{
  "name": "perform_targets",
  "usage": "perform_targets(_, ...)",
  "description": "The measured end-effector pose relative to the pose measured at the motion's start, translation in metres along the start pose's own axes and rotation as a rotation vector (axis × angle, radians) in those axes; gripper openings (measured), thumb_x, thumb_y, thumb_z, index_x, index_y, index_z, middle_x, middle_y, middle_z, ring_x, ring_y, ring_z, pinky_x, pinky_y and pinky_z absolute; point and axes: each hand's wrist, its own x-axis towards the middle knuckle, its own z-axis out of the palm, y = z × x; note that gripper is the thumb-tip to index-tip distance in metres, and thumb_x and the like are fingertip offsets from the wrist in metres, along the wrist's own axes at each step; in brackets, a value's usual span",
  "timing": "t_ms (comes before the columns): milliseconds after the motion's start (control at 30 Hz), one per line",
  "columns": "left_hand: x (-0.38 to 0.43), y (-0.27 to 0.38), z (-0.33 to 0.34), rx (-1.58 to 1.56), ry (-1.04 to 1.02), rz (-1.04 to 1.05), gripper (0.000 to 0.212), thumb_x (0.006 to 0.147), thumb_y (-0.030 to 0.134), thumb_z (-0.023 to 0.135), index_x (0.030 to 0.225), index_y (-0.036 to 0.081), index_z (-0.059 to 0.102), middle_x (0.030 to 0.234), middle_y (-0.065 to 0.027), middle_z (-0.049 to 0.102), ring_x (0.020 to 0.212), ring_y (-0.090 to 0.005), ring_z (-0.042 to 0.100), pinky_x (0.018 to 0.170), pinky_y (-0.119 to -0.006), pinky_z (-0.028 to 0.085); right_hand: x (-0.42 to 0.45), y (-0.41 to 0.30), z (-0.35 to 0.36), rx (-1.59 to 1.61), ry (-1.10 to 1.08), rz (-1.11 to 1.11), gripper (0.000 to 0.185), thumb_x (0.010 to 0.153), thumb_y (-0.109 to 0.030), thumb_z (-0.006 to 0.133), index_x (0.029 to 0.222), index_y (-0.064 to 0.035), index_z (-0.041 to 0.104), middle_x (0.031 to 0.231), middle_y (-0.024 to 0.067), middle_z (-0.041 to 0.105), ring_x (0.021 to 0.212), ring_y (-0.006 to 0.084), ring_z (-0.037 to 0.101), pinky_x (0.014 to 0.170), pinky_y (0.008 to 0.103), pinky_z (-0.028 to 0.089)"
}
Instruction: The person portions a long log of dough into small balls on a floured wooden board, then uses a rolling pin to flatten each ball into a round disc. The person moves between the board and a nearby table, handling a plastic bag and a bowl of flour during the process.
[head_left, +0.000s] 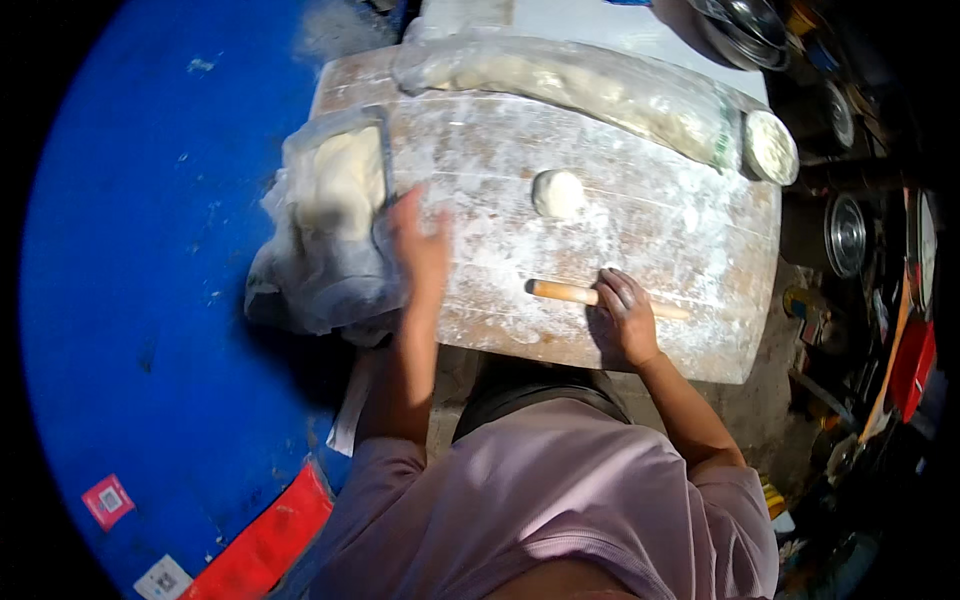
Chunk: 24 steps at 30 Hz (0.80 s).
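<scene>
A floured wooden board (480, 300) lies before me. My right hand (626, 311) is closed around a wooden rolling pin (559, 291) near the board's front edge. Blurred, my left hand (421, 240) is raised at the board's left side with its fingers apart, just right of a plastic-lined tray (388, 142) that holds a large mass of pale dough (345, 176). Between and beyond my hands, a round piece of dough (558, 193) sits on the board. Along the far edge stretches a long roll of dough under clear plastic (585, 86).
A round container of white flour or dough (771, 148) stands at the board's far right corner. Metal bowls (739, 30) are beyond it. A blue surface (150, 247) fills the left, with a red strip (262, 540) low down. A metal lid (846, 234) is at right.
</scene>
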Motion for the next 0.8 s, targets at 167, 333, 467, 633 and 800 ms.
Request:
perform_targets(167,-0.032,0.098,0.157,0.095,-0.228,0.18,0.054,0.075,0.017,0.075,0.126,0.012,0.056,0.132,-0.013,0.047,0.124,-0.0346,0.041,0.1,-0.042,0.038,-0.006,0.019,-0.014,0.001,0.011,0.009,0.029,0.08,-0.008,0.063,0.109,-0.004,0.062,0.121,0.0117,0.058,0.115,0.0315,0.054,0.091,0.0419,0.046)
perform_targets(333,-0.094,0.162,0.196,-0.205,-0.841,0.595,0.049,0.076,0.011,0.07,0.124,0.01,0.058,0.134,-0.0087,0.048,0.129,-0.0294,0.041,0.109,-0.04,0.034,-0.043,0.049,-0.036,0.002,0.059,0.075,0.031,0.078,-0.008,0.064,0.109,-0.0049,0.062,0.112,0.012,0.06,0.106,0.0314,0.056,0.087,0.0415,0.048)
perform_targets(467,-0.104,0.192,0.217,-0.038,-0.823,0.873,0.058,0.084,0.033,0.063,0.136,0.01,0.049,0.148,-0.0086,0.038,0.14,-0.0261,0.028,0.117,-0.043,0.016,-0.064,0.053,-0.051,0.067,0.063,0.131,0.033,0.076,-0.007,0.064,0.11,-0.0055,0.062,0.106,0.0123,0.061,0.098,0.0315,0.058,0.083,0.0409,0.049)
perform_targets(633,-0.089,0.189,0.207,-0.218,-1.034,0.614,0.06,0.088,0.03,0.061,0.142,0.011,0.041,0.144,-0.0115,0.043,0.135,-0.03,0.036,0.113,-0.043,0.025,-0.064,0.028,-0.045,-0.127,0.128,0.395,0.057,0.08,-0.015,0.064,0.132,0.0016,0.046,0.127,0.0214,0.052,0.117,0.0366,0.05,0.101,0.0477,0.038)
perform_targets(800,-0.064,0.184,0.18,-0.204,-1.169,0.407,0.041,0.078,0.005,0.068,0.119,0.004,0.062,0.112,-0.0131,0.063,0.104,-0.0326,0.059,0.092,-0.039,0.047,-0.01,0.074,-0.041,-0.279,0.157,0.521,0.066,0.091,-0.035,0.048,0.138,0.0089,0.034,0.144,0.0271,0.035,0.135,0.0387,0.034,0.111,0.0519,0.024)
